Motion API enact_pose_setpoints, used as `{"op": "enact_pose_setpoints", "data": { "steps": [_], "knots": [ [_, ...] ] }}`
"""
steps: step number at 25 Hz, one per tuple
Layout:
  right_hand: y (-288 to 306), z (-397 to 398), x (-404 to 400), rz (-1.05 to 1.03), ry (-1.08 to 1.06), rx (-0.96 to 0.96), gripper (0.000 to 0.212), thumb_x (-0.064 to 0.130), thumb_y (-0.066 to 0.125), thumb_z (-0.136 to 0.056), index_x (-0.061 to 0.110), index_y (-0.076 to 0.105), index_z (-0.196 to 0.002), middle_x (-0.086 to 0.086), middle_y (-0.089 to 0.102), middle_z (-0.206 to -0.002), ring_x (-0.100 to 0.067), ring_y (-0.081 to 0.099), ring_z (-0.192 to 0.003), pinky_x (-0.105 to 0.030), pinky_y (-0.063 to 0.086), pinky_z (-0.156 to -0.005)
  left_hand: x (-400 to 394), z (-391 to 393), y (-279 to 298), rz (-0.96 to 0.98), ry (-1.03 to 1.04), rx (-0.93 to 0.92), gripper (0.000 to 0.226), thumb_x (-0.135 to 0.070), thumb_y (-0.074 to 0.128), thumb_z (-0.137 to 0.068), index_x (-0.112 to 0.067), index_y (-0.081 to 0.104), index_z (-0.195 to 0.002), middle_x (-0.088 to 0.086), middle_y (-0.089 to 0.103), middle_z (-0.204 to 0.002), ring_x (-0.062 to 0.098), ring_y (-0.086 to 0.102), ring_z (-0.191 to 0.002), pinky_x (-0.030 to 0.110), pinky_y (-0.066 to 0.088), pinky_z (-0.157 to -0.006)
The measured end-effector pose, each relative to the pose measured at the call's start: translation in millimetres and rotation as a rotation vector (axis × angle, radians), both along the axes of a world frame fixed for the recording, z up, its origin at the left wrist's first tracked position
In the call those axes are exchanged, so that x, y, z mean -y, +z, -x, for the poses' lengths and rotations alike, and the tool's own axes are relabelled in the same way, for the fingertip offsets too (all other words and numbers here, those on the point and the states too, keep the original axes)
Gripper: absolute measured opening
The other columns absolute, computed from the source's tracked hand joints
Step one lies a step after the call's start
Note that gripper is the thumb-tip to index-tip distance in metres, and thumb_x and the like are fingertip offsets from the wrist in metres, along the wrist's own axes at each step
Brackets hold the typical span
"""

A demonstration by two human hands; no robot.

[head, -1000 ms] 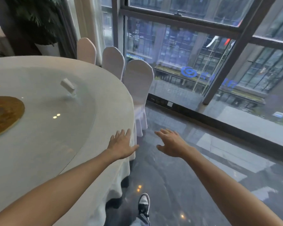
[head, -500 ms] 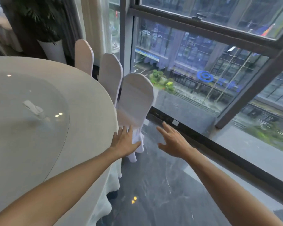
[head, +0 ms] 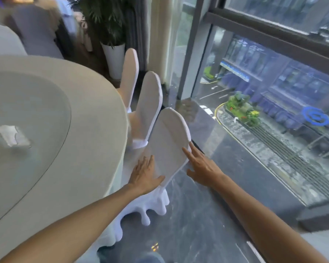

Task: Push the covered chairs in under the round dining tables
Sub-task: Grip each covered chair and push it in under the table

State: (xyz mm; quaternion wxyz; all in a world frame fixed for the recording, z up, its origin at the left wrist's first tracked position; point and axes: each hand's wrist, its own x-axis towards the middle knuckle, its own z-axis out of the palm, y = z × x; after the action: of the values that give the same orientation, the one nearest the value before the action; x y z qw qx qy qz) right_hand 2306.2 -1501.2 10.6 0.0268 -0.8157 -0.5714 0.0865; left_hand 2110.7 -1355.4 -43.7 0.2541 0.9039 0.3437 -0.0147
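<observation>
At table's edge, nearest the window: one covered chair (head: 167, 147), white, its back tilted toward us, skirt hanging to the dark floor (head: 198, 215). Our left hand (head: 145, 174) lies flat on the chair back, fingers straight. Our right hand (head: 201, 166) meets the back's right edge with fingers extended; both hands apart, neither curled. Round table (head: 95, 114), cream cloth, just left of the chair. Two further covered chairs (head: 147, 107) beyond, tucked close. Potted plant (head: 110, 35) behind.
</observation>
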Motion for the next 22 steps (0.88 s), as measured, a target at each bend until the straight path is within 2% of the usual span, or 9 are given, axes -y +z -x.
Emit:
{"op": "enact_pose_setpoints", "data": {
  "steps": [2, 6, 9, 12, 16, 19, 22],
  "knots": [
    [-4, -48, -27, 0.002, 0.044, -0.018, 0.090, 0.035, 0.065, -0.087, 0.023, 0.009, -0.155, -0.012, -0.001, -0.163, -0.031, 0.022, -0.146, -0.041, 0.038, -0.110, -8, -34, -2, 0.019, 0.055, -0.013, 0.093, -0.062, 0.051, -0.088, -0.011, 0.011, -0.156, 0.011, 0.014, -0.163, 0.029, 0.013, -0.149, 0.046, 0.016, -0.121],
    [-20, -141, -102, 0.039, 0.163, -0.026, 0.088, 0.032, 0.063, -0.089, 0.024, 0.006, -0.155, -0.011, -0.003, -0.163, -0.029, 0.014, -0.148, -0.041, 0.035, -0.111, -44, -119, -24, 0.117, 0.200, -0.030, 0.106, -0.081, 0.040, -0.073, -0.019, 0.011, -0.155, 0.007, 0.024, -0.161, 0.025, 0.026, -0.146, 0.043, 0.030, -0.115],
    [-36, -200, -156, 0.084, 0.234, 0.014, 0.086, 0.028, 0.061, -0.090, 0.025, 0.005, -0.155, -0.008, -0.005, -0.164, -0.024, 0.011, -0.149, -0.037, 0.037, -0.107, -73, -185, -40, 0.192, 0.249, -0.076, 0.104, -0.078, 0.046, -0.074, -0.015, 0.021, -0.153, 0.009, 0.030, -0.157, 0.027, 0.032, -0.142, 0.045, 0.034, -0.112],
    [-46, -253, -202, 0.154, 0.313, 0.004, 0.084, 0.021, 0.059, -0.091, 0.024, 0.005, -0.155, -0.010, -0.004, -0.163, -0.026, 0.015, -0.148, -0.036, 0.036, -0.108, -96, -241, -45, 0.278, 0.286, -0.063, 0.109, -0.081, 0.050, -0.070, -0.016, 0.023, -0.152, 0.007, 0.036, -0.154, 0.027, 0.039, -0.138, 0.043, 0.037, -0.110],
    [-48, -313, -271, 0.191, 0.417, -0.028, 0.083, 0.020, 0.057, -0.092, 0.026, 0.003, -0.155, -0.009, -0.002, -0.164, -0.026, 0.016, -0.148, -0.038, 0.034, -0.114, -121, -296, -40, 0.365, 0.336, -0.100, 0.108, -0.079, 0.055, -0.073, -0.016, 0.021, -0.154, 0.006, 0.030, -0.158, 0.026, 0.033, -0.143, 0.041, 0.034, -0.113],
    [-54, -343, -315, 0.199, 0.528, 0.002, 0.084, 0.020, 0.060, -0.090, 0.025, 0.006, -0.155, -0.007, 0.005, -0.164, -0.026, 0.018, -0.148, -0.039, 0.035, -0.112, -134, -329, -39, 0.407, 0.442, -0.151, 0.097, -0.077, 0.059, -0.066, -0.017, 0.039, -0.139, 0.005, 0.050, -0.140, 0.026, 0.051, -0.125, 0.040, 0.046, -0.098],
    [-75, -366, -365, 0.269, 0.755, 0.038, 0.088, 0.019, 0.064, -0.085, 0.027, 0.010, -0.154, -0.006, 0.011, -0.163, -0.029, 0.031, -0.142, -0.043, 0.045, -0.104, -147, -360, -39, 0.453, 0.583, -0.171, 0.077, -0.064, 0.066, -0.070, -0.013, 0.044, -0.124, 0.006, 0.060, -0.119, 0.027, 0.061, -0.102, 0.035, 0.051, -0.078]
  ]
}}
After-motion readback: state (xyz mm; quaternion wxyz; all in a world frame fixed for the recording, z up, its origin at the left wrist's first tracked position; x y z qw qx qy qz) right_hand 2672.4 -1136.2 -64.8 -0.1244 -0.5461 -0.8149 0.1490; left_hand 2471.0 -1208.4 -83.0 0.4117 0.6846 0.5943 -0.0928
